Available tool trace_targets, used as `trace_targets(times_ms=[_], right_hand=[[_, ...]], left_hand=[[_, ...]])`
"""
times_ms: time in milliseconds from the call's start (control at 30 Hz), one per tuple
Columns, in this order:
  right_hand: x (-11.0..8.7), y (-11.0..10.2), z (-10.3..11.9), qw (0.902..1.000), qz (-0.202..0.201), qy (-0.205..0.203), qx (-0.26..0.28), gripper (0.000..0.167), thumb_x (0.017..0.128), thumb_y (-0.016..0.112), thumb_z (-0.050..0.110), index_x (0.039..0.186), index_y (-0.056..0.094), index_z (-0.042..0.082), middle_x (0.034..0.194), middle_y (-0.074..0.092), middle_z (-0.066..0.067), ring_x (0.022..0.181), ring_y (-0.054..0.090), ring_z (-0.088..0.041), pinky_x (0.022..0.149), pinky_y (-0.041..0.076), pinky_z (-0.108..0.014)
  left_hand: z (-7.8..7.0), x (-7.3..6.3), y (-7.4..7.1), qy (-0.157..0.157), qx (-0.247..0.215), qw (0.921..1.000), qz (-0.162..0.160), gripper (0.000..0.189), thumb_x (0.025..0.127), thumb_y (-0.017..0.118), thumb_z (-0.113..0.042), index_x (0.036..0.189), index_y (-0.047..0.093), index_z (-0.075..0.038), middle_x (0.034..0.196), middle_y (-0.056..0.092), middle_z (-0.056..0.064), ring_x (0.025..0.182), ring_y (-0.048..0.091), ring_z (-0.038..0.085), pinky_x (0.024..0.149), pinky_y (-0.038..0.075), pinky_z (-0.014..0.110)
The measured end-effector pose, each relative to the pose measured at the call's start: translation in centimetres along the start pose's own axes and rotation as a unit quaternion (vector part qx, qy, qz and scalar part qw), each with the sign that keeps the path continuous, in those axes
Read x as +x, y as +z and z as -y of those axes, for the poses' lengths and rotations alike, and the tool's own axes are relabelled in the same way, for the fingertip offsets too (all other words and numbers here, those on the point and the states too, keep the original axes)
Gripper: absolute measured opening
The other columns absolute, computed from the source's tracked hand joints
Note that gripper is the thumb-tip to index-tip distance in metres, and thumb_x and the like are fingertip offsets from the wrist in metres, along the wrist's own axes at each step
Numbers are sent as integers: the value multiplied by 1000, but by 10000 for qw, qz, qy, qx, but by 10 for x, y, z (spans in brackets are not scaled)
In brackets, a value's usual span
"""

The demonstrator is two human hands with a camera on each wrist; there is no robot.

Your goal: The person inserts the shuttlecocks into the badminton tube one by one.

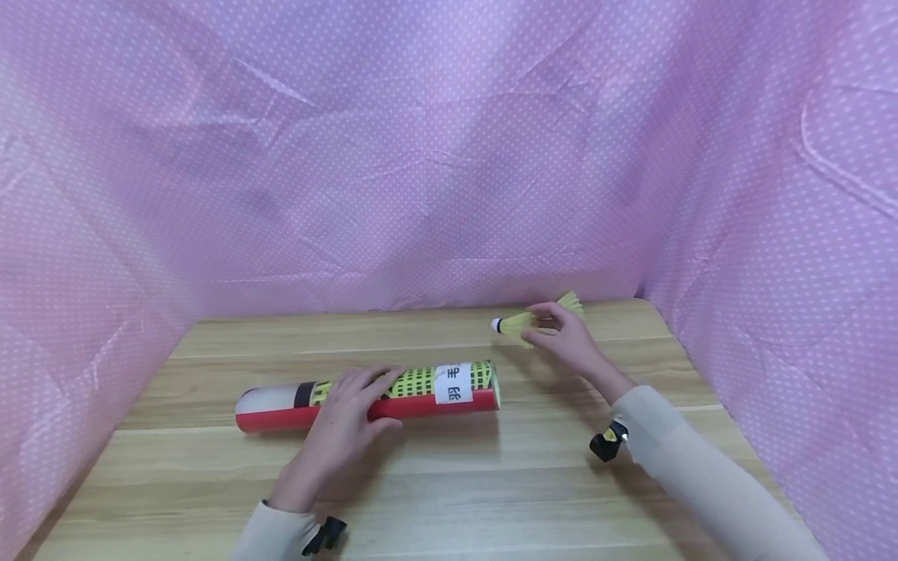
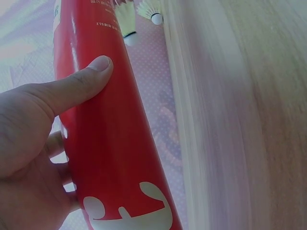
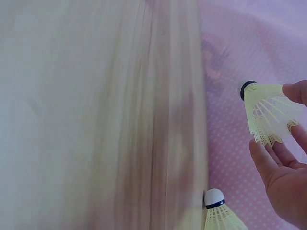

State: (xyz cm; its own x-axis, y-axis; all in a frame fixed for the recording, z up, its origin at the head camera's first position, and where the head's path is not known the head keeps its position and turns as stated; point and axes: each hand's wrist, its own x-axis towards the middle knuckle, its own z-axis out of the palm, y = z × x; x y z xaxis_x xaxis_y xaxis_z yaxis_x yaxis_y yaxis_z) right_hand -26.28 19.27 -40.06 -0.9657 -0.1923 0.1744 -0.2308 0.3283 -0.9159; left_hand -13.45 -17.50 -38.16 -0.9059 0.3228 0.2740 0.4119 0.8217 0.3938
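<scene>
My left hand (image 1: 344,421) grips a long shuttlecock tube (image 1: 421,407), fingers over its top and thumb along the near side. The tube is red, with a yellow-green grid pattern and a white label, and lies sideways over the middle of the table. In the left wrist view the thumb presses the red side of the tube (image 2: 120,134). My right hand (image 1: 568,343) pinches a yellow shuttlecock (image 1: 515,324) by its skirt, its white cork with a dark band pointing left. A second shuttlecock (image 1: 571,302) is behind the right hand, partly hidden; the right wrist view shows its white cork (image 3: 214,197).
The wood-grain table (image 1: 435,483) ends at a back edge close behind the shuttlecocks. Pink dotted cloth (image 1: 421,156) hangs behind the table and at both sides. Black wrist straps (image 1: 606,442) sit at both cuffs.
</scene>
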Motion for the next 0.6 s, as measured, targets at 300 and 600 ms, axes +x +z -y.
trace_targets(times_ms=[300, 600], right_hand=[[-37, -10, 18, 9967, 162, -117, 790, 51, 89, 76, 7, 133, 54, -6, 131, 56, -23, 120, 59, -34, 90, 54, -24], [-73, -14, 26, 9927, 525, -281, 1053, 52, 89, 75, 4, 135, 53, -6, 130, 57, -21, 115, 62, -17, 91, 55, -29]], left_hand=[[0, 1, -1, -25, 43, 10000, -73, 82, 74, 92, -25, 147, 54, -26, 142, 54, 5, 128, 48, 28, 113, 31, 52], [-1, 2, 0, -94, -36, 9999, -71, 82, 74, 92, -25, 147, 54, -25, 143, 53, 5, 129, 48, 28, 113, 29, 54]])
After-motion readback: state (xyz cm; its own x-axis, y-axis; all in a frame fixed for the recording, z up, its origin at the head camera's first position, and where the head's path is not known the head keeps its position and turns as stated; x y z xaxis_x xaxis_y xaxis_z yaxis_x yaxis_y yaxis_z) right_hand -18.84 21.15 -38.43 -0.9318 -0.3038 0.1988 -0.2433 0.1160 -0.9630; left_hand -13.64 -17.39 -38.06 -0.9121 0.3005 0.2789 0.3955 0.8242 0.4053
